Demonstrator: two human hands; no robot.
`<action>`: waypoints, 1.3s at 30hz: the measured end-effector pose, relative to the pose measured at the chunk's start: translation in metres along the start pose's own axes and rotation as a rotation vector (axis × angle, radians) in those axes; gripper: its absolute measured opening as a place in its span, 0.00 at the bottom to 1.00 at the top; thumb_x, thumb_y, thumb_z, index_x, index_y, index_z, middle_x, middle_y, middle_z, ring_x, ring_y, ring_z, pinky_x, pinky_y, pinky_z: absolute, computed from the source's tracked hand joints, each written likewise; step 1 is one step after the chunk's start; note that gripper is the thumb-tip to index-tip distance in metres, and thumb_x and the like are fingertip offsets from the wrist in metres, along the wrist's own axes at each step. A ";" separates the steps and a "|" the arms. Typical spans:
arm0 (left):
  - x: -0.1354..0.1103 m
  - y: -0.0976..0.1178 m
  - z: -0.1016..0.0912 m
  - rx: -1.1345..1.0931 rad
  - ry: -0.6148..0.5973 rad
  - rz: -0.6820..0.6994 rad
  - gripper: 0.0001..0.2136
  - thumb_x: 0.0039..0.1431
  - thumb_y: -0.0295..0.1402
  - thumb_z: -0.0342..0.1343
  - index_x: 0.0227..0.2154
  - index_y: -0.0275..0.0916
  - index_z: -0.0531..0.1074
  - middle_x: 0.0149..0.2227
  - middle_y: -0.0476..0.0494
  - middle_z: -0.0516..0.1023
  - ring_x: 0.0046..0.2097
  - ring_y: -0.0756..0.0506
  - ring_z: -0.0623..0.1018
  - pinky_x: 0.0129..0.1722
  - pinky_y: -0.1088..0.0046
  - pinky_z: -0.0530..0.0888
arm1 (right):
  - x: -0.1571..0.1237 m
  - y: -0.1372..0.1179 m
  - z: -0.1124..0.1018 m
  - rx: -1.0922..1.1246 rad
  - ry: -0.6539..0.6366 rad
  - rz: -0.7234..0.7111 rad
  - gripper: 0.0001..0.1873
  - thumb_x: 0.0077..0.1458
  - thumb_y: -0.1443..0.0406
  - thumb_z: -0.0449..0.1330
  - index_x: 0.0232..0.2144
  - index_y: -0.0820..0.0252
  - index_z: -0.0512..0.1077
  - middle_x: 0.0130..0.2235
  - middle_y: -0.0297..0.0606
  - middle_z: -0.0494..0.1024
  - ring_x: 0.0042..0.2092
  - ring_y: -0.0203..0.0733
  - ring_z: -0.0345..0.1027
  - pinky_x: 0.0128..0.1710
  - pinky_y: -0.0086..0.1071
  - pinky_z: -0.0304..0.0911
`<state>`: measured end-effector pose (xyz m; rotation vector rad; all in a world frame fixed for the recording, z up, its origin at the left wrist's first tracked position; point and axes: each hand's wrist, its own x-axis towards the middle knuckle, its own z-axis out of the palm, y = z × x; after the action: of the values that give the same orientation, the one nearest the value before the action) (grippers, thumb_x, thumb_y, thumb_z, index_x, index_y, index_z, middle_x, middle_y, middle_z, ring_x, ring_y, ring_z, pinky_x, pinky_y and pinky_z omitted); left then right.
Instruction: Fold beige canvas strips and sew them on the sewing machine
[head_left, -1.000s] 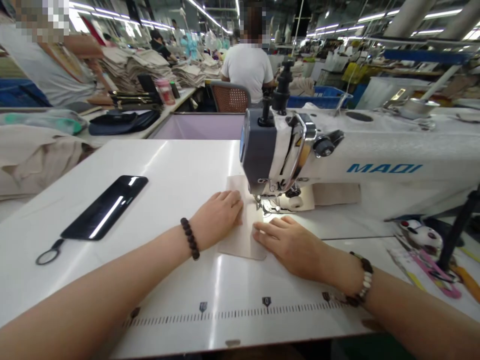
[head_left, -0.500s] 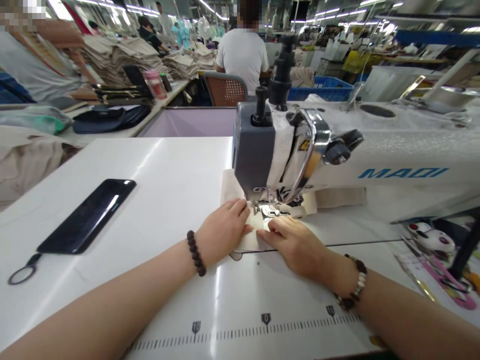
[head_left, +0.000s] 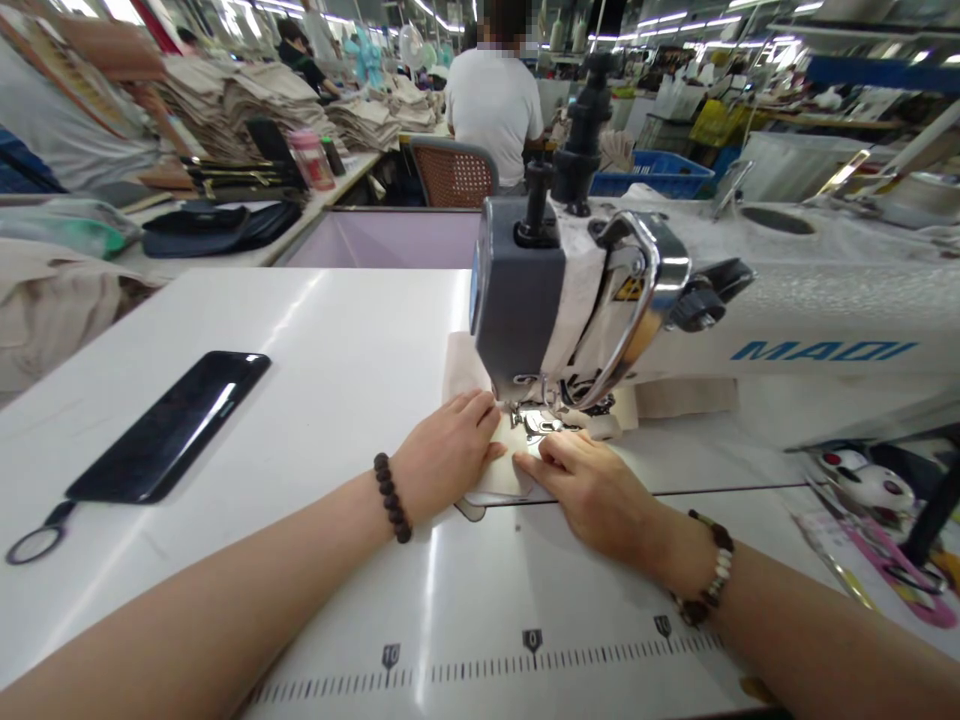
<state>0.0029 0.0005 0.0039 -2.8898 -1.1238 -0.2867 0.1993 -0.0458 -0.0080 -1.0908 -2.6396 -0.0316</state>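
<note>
A small beige fabric piece (head_left: 499,478) lies on the white table under the presser foot (head_left: 534,420) of a white and grey sewing machine (head_left: 675,310). My left hand (head_left: 444,458) rests flat on the fabric's left side, fingers stretched toward the needle. My right hand (head_left: 589,482) presses flat on the fabric's right side, fingertips just in front of the presser foot. Both wrists wear bead bracelets. More beige fabric (head_left: 682,396) shows behind the machine head.
A black phone (head_left: 169,425) with a ring strap lies on the table (head_left: 337,340) at the left. A printed ruler (head_left: 487,662) runs along the front edge. Scissors and small tools (head_left: 877,540) lie at the right. Other people sit and stand at benches behind, with fabric stacks (head_left: 247,100).
The fabric has fed away from me under the presser foot, and both hands have followed it closer to the needle. Less fabric shows in front of my hands.
</note>
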 end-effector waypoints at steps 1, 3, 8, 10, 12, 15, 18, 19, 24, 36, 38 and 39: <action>0.000 0.000 0.000 0.002 -0.001 -0.001 0.13 0.59 0.32 0.50 0.43 0.27 0.66 0.42 0.36 0.68 0.47 0.40 0.68 0.49 0.62 0.68 | 0.000 0.000 0.000 0.002 -0.002 0.001 0.17 0.57 0.73 0.45 0.45 0.64 0.68 0.32 0.40 0.67 0.31 0.39 0.55 0.35 0.33 0.53; 0.000 0.000 0.000 -0.001 0.000 -0.001 0.13 0.59 0.32 0.50 0.43 0.27 0.66 0.42 0.36 0.68 0.47 0.40 0.67 0.50 0.62 0.67 | 0.001 -0.001 -0.001 0.002 -0.008 0.008 0.18 0.57 0.73 0.45 0.45 0.64 0.68 0.31 0.39 0.66 0.31 0.39 0.55 0.35 0.33 0.52; 0.000 -0.002 0.003 -0.007 -0.003 -0.011 0.12 0.60 0.30 0.48 0.43 0.27 0.66 0.45 0.34 0.68 0.50 0.39 0.66 0.53 0.59 0.64 | 0.004 -0.002 -0.004 -0.014 -0.043 0.067 0.18 0.55 0.73 0.46 0.45 0.63 0.68 0.32 0.39 0.67 0.31 0.39 0.56 0.34 0.33 0.51; -0.001 -0.001 0.001 -0.002 0.001 -0.003 0.12 0.60 0.29 0.48 0.43 0.26 0.66 0.45 0.33 0.67 0.50 0.39 0.65 0.53 0.58 0.63 | 0.004 -0.002 -0.005 -0.017 -0.042 0.061 0.18 0.55 0.73 0.46 0.45 0.64 0.68 0.32 0.39 0.67 0.31 0.39 0.56 0.33 0.33 0.50; -0.004 0.003 -0.005 -0.016 -0.027 0.052 0.10 0.61 0.27 0.46 0.41 0.28 0.68 0.44 0.35 0.68 0.48 0.40 0.67 0.51 0.60 0.66 | 0.003 -0.002 -0.006 -0.001 -0.031 -0.003 0.17 0.55 0.73 0.45 0.44 0.65 0.68 0.31 0.39 0.67 0.31 0.39 0.56 0.33 0.34 0.50; -0.010 0.011 -0.016 -0.088 -0.172 0.162 0.08 0.61 0.25 0.45 0.33 0.32 0.70 0.37 0.41 0.70 0.41 0.45 0.70 0.43 0.66 0.71 | 0.000 -0.002 -0.006 0.029 -0.005 -0.129 0.17 0.56 0.71 0.44 0.41 0.67 0.69 0.28 0.38 0.66 0.30 0.40 0.55 0.33 0.35 0.51; -0.013 0.015 -0.023 -0.128 -0.246 0.190 0.07 0.61 0.25 0.47 0.32 0.32 0.70 0.34 0.43 0.70 0.39 0.46 0.69 0.40 0.68 0.71 | -0.002 -0.001 -0.005 0.034 0.025 -0.159 0.17 0.56 0.70 0.43 0.41 0.68 0.69 0.27 0.38 0.66 0.29 0.40 0.55 0.32 0.35 0.51; -0.013 0.015 -0.023 -0.129 -0.237 0.186 0.07 0.61 0.25 0.47 0.32 0.32 0.70 0.34 0.43 0.70 0.39 0.45 0.69 0.41 0.68 0.71 | -0.002 -0.001 -0.005 0.033 0.030 -0.149 0.17 0.56 0.71 0.44 0.42 0.68 0.69 0.27 0.38 0.66 0.29 0.40 0.56 0.32 0.35 0.51; -0.008 0.005 -0.010 -0.130 -0.151 0.153 0.07 0.60 0.23 0.46 0.31 0.33 0.68 0.35 0.43 0.69 0.41 0.46 0.69 0.41 0.71 0.70 | 0.004 0.001 -0.003 0.017 -0.003 -0.031 0.17 0.54 0.72 0.46 0.44 0.68 0.69 0.29 0.40 0.69 0.31 0.40 0.59 0.32 0.34 0.52; 0.007 0.002 -0.007 -0.074 -0.070 0.079 0.07 0.61 0.25 0.47 0.35 0.30 0.70 0.36 0.42 0.71 0.42 0.45 0.70 0.44 0.70 0.69 | 0.012 -0.001 -0.004 -0.053 0.039 0.080 0.20 0.50 0.75 0.49 0.45 0.69 0.68 0.34 0.44 0.71 0.36 0.41 0.61 0.30 0.31 0.53; 0.007 0.002 -0.007 -0.059 -0.060 0.070 0.07 0.60 0.26 0.48 0.36 0.30 0.70 0.35 0.42 0.71 0.41 0.44 0.70 0.43 0.70 0.70 | 0.012 -0.001 -0.004 -0.057 0.028 0.088 0.19 0.49 0.75 0.49 0.45 0.68 0.68 0.33 0.44 0.71 0.35 0.41 0.61 0.30 0.31 0.53; 0.007 0.002 -0.007 -0.053 -0.055 0.070 0.07 0.60 0.26 0.48 0.36 0.30 0.70 0.35 0.42 0.71 0.40 0.44 0.70 0.43 0.69 0.70 | 0.012 0.000 -0.003 -0.059 0.021 0.090 0.19 0.49 0.75 0.50 0.45 0.68 0.68 0.33 0.44 0.71 0.35 0.41 0.61 0.30 0.31 0.52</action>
<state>0.0080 0.0035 0.0117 -2.9940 -1.0351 -0.2396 0.1921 -0.0385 -0.0015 -1.2201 -2.5838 -0.1024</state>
